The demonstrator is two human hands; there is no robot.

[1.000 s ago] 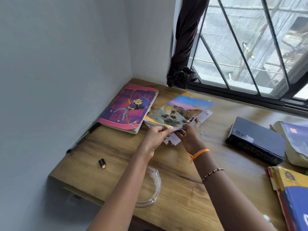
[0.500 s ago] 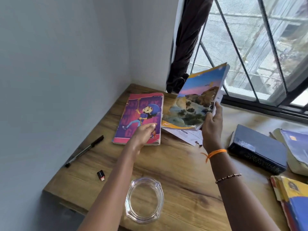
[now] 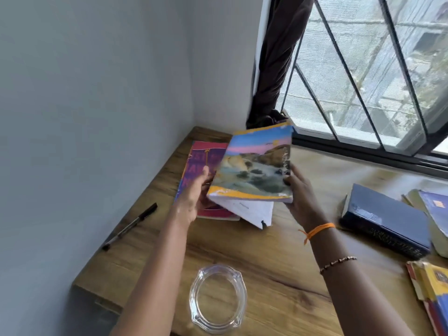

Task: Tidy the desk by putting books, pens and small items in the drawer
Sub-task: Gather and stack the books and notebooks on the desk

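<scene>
A book with a landscape cover (image 3: 254, 166) is lifted above the wooden desk (image 3: 266, 258). My right hand (image 3: 300, 195) grips its right edge. At its left edge is my left hand (image 3: 194, 195), thumb up and fingers hidden under the book. White loose sheets (image 3: 252, 212) hang from beneath it. A pink and purple cartoon book (image 3: 201, 161) lies on the desk behind my left hand. Near the wall on the left lies a black pen (image 3: 131, 226).
A glass ashtray (image 3: 218, 299) sits near the front edge between my arms. A dark blue book (image 3: 385, 221) lies to the right, with more books (image 3: 434, 209) and a colourful stack (image 3: 431, 289) beyond it. A knotted dark curtain (image 3: 274, 69) and a barred window stand behind.
The landscape book was picked up off the desk by my right hand and has come down towards me. My left hand left the pink book and joined at the landscape book's left edge.
</scene>
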